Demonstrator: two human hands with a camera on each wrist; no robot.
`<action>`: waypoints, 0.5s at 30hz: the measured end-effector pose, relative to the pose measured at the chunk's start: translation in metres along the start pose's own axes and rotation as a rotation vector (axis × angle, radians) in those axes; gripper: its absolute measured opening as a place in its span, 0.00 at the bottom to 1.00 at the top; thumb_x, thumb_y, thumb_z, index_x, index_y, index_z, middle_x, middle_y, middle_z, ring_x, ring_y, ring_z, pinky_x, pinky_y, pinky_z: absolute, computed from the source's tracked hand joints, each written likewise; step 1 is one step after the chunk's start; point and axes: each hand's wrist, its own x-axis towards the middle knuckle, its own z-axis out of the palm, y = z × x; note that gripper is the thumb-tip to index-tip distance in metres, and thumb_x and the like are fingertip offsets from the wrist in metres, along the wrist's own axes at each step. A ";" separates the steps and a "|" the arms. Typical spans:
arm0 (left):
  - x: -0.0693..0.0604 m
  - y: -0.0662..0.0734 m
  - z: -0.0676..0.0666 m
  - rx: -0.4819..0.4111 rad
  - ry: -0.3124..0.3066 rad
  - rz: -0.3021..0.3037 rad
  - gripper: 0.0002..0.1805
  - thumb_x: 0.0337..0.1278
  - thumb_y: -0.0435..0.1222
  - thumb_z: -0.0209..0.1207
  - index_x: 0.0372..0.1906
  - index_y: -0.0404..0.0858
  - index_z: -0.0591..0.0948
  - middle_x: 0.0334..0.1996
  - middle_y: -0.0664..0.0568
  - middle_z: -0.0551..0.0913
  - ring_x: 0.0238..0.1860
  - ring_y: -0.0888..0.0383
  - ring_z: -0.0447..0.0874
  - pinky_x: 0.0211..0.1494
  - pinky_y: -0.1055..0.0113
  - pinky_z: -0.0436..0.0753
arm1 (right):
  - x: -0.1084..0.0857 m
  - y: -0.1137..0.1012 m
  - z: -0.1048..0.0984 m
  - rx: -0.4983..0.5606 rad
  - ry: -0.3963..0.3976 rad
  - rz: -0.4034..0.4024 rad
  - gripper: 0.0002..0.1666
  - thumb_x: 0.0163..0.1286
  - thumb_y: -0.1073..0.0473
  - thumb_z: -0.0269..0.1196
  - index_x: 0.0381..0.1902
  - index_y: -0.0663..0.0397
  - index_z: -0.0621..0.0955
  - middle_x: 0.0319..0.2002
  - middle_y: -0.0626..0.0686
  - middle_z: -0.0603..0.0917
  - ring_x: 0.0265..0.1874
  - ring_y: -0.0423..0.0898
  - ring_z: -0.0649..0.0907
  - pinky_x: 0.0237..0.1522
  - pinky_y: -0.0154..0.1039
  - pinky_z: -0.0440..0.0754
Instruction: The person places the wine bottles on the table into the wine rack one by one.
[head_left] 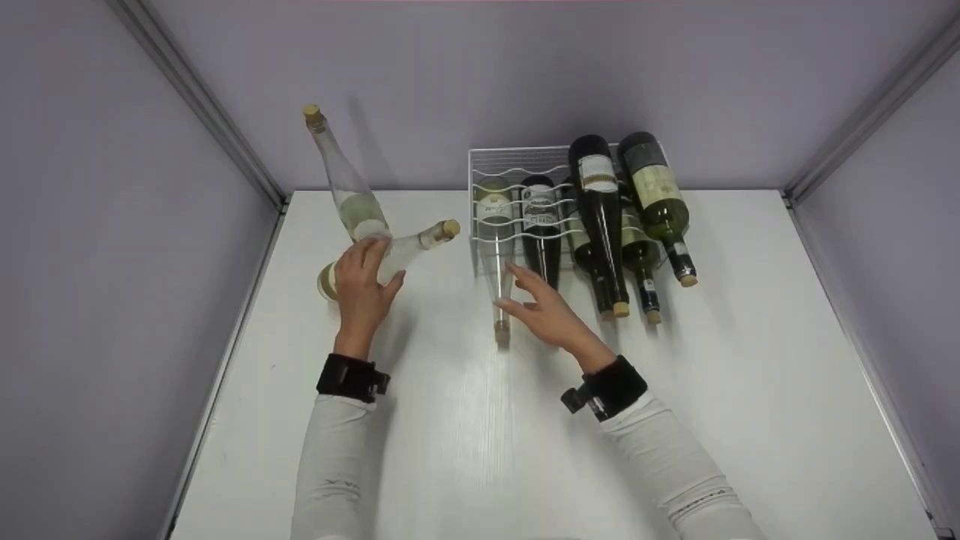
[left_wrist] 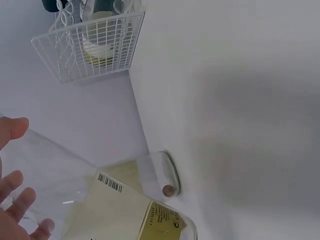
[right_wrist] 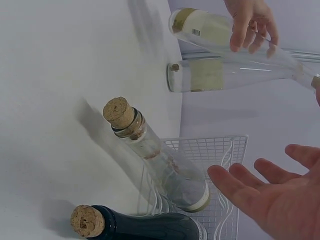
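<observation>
My left hand (head_left: 360,277) grips a clear glass bottle (head_left: 401,255), which is tilted above the table with its corked neck toward the rack. Its pale label (left_wrist: 117,205) shows a barcode in the left wrist view. Behind it a second clear bottle (head_left: 346,184) stands upright, cork on top. My right hand (head_left: 551,315) has spread fingers and holds nothing. In the head view it overlaps the neck of a clear corked bottle (head_left: 496,262) lying in the white wire rack (head_left: 471,169); whether it touches that bottle I cannot tell.
Dark corked bottles lie in the rack, among them a dark one with a white label (head_left: 540,206). Another dark bottle (head_left: 596,180) and a green bottle (head_left: 656,191) rest on top at the right. Walls enclose the white table (head_left: 465,450) at the back and sides.
</observation>
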 end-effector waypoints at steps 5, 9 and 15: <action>-0.003 0.011 0.005 0.048 -0.046 0.070 0.33 0.44 0.33 0.75 0.60 0.44 0.78 0.56 0.44 0.76 0.60 0.43 0.71 0.65 0.44 0.65 | -0.001 -0.004 -0.001 0.034 0.011 -0.014 0.45 0.71 0.47 0.63 0.78 0.51 0.56 0.75 0.60 0.54 0.70 0.58 0.64 0.62 0.50 0.72; -0.006 0.018 0.008 0.071 -0.079 0.134 0.33 0.44 0.31 0.74 0.61 0.45 0.78 0.57 0.43 0.76 0.60 0.43 0.70 0.67 0.44 0.62 | -0.002 -0.007 -0.001 0.062 0.018 -0.048 0.45 0.71 0.49 0.63 0.77 0.53 0.57 0.75 0.58 0.57 0.69 0.58 0.66 0.62 0.50 0.73; -0.012 0.029 0.014 0.069 -0.116 0.218 0.34 0.43 0.28 0.73 0.60 0.46 0.79 0.57 0.42 0.76 0.61 0.43 0.69 0.68 0.42 0.59 | -0.003 -0.014 -0.001 0.078 0.035 -0.089 0.43 0.71 0.54 0.64 0.76 0.57 0.58 0.73 0.60 0.60 0.68 0.58 0.68 0.59 0.49 0.75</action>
